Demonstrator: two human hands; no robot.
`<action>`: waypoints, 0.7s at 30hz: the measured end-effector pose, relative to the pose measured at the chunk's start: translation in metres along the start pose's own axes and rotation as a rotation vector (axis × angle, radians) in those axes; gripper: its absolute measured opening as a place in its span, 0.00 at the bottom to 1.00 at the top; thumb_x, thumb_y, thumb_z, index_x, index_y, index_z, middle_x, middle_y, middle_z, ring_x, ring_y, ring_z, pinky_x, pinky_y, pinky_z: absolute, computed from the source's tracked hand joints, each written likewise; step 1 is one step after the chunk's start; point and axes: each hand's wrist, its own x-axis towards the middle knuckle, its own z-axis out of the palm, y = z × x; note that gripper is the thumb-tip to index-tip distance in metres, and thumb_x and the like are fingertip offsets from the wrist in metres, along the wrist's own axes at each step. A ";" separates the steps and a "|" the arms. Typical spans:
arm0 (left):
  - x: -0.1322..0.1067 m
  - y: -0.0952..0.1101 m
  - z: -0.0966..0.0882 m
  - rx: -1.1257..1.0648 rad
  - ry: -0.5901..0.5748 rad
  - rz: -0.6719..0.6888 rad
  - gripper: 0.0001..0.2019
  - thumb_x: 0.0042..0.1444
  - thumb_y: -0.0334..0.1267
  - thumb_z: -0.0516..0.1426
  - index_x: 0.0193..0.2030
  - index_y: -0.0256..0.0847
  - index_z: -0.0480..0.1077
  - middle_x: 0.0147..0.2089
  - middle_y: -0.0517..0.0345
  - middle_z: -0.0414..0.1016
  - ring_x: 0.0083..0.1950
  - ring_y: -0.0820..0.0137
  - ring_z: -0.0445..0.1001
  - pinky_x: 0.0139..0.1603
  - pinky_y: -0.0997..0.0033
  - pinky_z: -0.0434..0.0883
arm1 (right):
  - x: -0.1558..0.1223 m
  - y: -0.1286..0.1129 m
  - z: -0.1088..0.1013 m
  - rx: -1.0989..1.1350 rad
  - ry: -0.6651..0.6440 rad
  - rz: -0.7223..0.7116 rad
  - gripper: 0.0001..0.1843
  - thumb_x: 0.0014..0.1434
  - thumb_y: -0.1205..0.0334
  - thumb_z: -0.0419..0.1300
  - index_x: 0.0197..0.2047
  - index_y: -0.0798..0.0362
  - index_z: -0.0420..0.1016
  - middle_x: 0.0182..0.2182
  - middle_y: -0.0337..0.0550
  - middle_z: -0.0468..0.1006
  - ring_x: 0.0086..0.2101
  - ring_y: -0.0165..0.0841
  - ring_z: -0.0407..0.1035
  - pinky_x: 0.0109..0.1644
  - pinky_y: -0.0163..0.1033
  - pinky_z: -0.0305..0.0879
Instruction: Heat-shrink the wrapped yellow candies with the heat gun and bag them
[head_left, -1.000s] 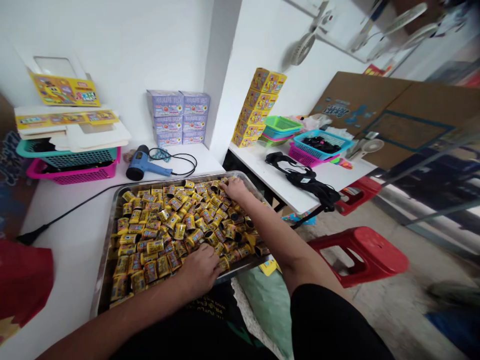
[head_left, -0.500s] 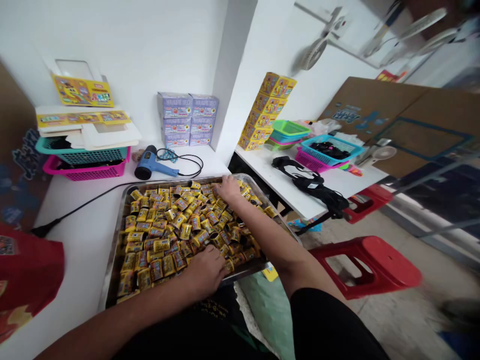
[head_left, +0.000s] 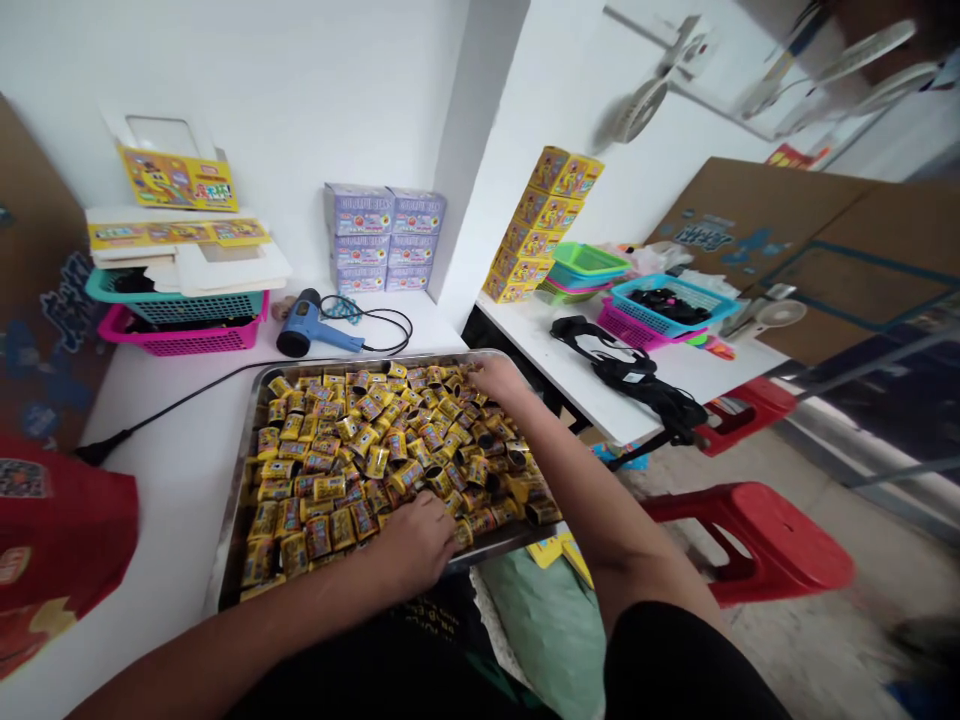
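A metal tray [head_left: 234, 480] is heaped with small yellow printed cylinders [head_left: 375, 460], dark at their open ends. My left hand [head_left: 420, 540] rests at the tray's near edge, its fingers curled down over the nearest cylinders. Whatever may be inside those fingers is hidden. Toward the far right corner, my right hand [head_left: 496, 380] reaches across the heap. Its fingers lie bent and slightly apart on the cylinders by the rim, the tips partly out of sight.
Behind the tray lies a blue heat gun [head_left: 311, 325] with a black cord. Stacked baskets [head_left: 202, 338] stand at left, purple boxes [head_left: 386, 240] by the wall. A second table [head_left: 600, 400] holds black straps [head_left: 630, 365] and baskets; red stools [head_left: 780, 530] are at right.
My right hand has moved right along the far side of the heap to the tray's corner. My left hand stays at the near edge. The view has shifted slightly.
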 end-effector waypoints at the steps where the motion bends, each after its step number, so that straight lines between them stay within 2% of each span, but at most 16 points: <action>1: 0.000 0.000 0.000 -0.006 0.003 0.003 0.08 0.68 0.39 0.58 0.38 0.40 0.72 0.40 0.51 0.75 0.48 0.61 0.73 0.48 0.61 0.74 | -0.003 0.004 0.000 -0.002 0.011 -0.023 0.20 0.67 0.53 0.59 0.55 0.56 0.81 0.51 0.56 0.82 0.52 0.45 0.75 0.55 0.42 0.68; 3: 0.000 -0.001 0.001 -0.014 0.009 0.005 0.08 0.68 0.39 0.58 0.38 0.40 0.72 0.40 0.51 0.75 0.48 0.61 0.73 0.48 0.61 0.74 | -0.012 0.004 0.002 -0.031 -0.004 -0.105 0.23 0.65 0.49 0.62 0.57 0.54 0.80 0.55 0.53 0.80 0.54 0.44 0.74 0.57 0.41 0.67; 6: 0.000 -0.001 -0.001 -0.009 0.016 -0.008 0.08 0.67 0.39 0.59 0.38 0.39 0.72 0.41 0.50 0.75 0.49 0.61 0.73 0.47 0.61 0.74 | -0.020 -0.004 0.005 -0.087 -0.108 -0.196 0.18 0.63 0.55 0.66 0.53 0.54 0.81 0.55 0.53 0.81 0.54 0.45 0.74 0.58 0.41 0.67; 8: 0.001 0.001 -0.004 0.001 0.004 -0.018 0.07 0.66 0.40 0.61 0.39 0.39 0.72 0.42 0.50 0.75 0.49 0.60 0.73 0.47 0.62 0.75 | -0.021 -0.010 0.007 -0.096 -0.151 -0.177 0.14 0.64 0.60 0.65 0.50 0.56 0.82 0.53 0.55 0.82 0.52 0.45 0.75 0.56 0.40 0.67; 10: 0.003 0.003 -0.009 0.009 -0.018 -0.029 0.07 0.66 0.40 0.61 0.40 0.39 0.72 0.42 0.50 0.75 0.49 0.61 0.73 0.47 0.63 0.75 | -0.019 -0.014 0.009 -0.098 -0.157 -0.127 0.14 0.66 0.60 0.63 0.51 0.58 0.82 0.52 0.59 0.82 0.51 0.46 0.76 0.55 0.42 0.68; 12: 0.003 0.007 -0.018 0.014 -0.035 -0.039 0.08 0.67 0.41 0.60 0.40 0.39 0.72 0.43 0.50 0.74 0.49 0.61 0.74 0.46 0.64 0.75 | -0.016 -0.016 0.009 -0.097 -0.170 -0.076 0.17 0.67 0.56 0.63 0.51 0.59 0.82 0.50 0.61 0.82 0.50 0.48 0.76 0.54 0.43 0.68; 14: -0.002 0.008 -0.034 0.012 -0.027 -0.048 0.09 0.68 0.43 0.59 0.43 0.40 0.73 0.43 0.50 0.74 0.49 0.61 0.74 0.47 0.64 0.75 | -0.016 -0.012 0.004 -0.081 -0.163 -0.044 0.22 0.68 0.50 0.61 0.55 0.58 0.81 0.52 0.60 0.82 0.51 0.47 0.76 0.54 0.42 0.68; 17: -0.028 0.000 -0.070 -0.034 0.052 -0.065 0.11 0.70 0.45 0.56 0.48 0.42 0.75 0.43 0.52 0.75 0.47 0.63 0.75 0.48 0.65 0.74 | -0.030 0.013 -0.013 0.036 -0.022 -0.006 0.26 0.71 0.46 0.56 0.62 0.53 0.76 0.55 0.53 0.81 0.52 0.43 0.76 0.54 0.40 0.68; 19: -0.060 -0.014 -0.097 -0.054 0.158 -0.133 0.13 0.72 0.47 0.54 0.48 0.44 0.76 0.42 0.54 0.77 0.45 0.65 0.76 0.47 0.66 0.74 | -0.052 0.041 -0.024 0.117 0.094 0.054 0.22 0.71 0.48 0.56 0.58 0.52 0.79 0.50 0.50 0.83 0.48 0.41 0.77 0.51 0.39 0.69; 21: -0.101 -0.031 -0.118 -0.008 0.294 -0.288 0.15 0.71 0.51 0.54 0.49 0.46 0.77 0.42 0.56 0.78 0.45 0.65 0.77 0.46 0.66 0.74 | -0.085 0.071 -0.029 0.148 0.124 0.127 0.17 0.67 0.52 0.59 0.50 0.52 0.83 0.43 0.48 0.85 0.43 0.40 0.78 0.48 0.40 0.69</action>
